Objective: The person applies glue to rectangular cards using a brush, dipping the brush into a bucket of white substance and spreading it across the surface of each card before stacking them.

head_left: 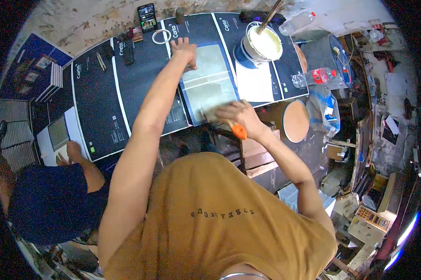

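In front of me lies a book cover sheet with blue edges and greyish boards (211, 99), a narrow strip across its middle. My left hand (185, 50) rests with fingers spread on its far left corner. My right hand (240, 116) is closed around a paintbrush (239, 131) with an orange handle end, at the sheet's near edge. The bristle end is smeared by motion over the near corner. To the right of the cover, a white bucket (252, 54) of pale paste holds a wooden stick (269, 17) and stands partly on white paper (254, 84).
A roll of tape (161, 36), a phone (147, 17) and a small dark cylinder (180, 15) sit along the far edge. Plastic bottles (321, 75) lie at right. Blue books (38, 70) are stacked far left. Another person (56, 200) works at my left with a similar board.
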Available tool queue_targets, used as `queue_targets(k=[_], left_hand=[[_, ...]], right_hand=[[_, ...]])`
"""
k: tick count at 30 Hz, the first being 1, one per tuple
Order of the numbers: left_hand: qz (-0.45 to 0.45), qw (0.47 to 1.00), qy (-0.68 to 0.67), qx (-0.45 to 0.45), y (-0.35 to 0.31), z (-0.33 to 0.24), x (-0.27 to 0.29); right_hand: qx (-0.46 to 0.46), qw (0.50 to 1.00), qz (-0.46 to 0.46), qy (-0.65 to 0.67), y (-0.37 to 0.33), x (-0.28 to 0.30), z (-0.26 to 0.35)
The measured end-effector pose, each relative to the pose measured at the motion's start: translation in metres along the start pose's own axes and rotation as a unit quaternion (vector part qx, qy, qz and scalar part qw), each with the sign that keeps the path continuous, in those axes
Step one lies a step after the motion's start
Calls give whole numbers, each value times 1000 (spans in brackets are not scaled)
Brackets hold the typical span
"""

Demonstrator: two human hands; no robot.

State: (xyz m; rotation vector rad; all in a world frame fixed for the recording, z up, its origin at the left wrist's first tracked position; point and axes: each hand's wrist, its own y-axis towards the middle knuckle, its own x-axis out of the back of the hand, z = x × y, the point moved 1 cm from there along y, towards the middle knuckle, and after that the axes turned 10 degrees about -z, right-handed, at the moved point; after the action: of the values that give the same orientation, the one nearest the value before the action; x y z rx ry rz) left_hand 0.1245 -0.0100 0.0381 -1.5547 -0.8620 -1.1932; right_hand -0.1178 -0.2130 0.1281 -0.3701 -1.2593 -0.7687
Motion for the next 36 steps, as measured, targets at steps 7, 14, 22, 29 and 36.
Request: queue_targets(k=[7, 14, 22, 29, 36], left_hand=[[-16, 1000, 3, 19, 2, -5, -8], [-5, 999, 8, 33, 0, -15, 10], [-48, 998, -2, 37, -5, -12, -4], [-34, 999, 36, 11, 2, -31, 11], [-31, 999, 8, 37, 7, -28, 2]], right_hand=[[-19, 969, 240, -57, -18, 0, -22], [-13, 998, -61, -19, 51, -35, -80], [-6, 974, 223, -35, -6, 29, -56], [-68, 997, 24, -22, -28, -19, -76], [-52, 998, 28, -3, -26, 28, -67]])
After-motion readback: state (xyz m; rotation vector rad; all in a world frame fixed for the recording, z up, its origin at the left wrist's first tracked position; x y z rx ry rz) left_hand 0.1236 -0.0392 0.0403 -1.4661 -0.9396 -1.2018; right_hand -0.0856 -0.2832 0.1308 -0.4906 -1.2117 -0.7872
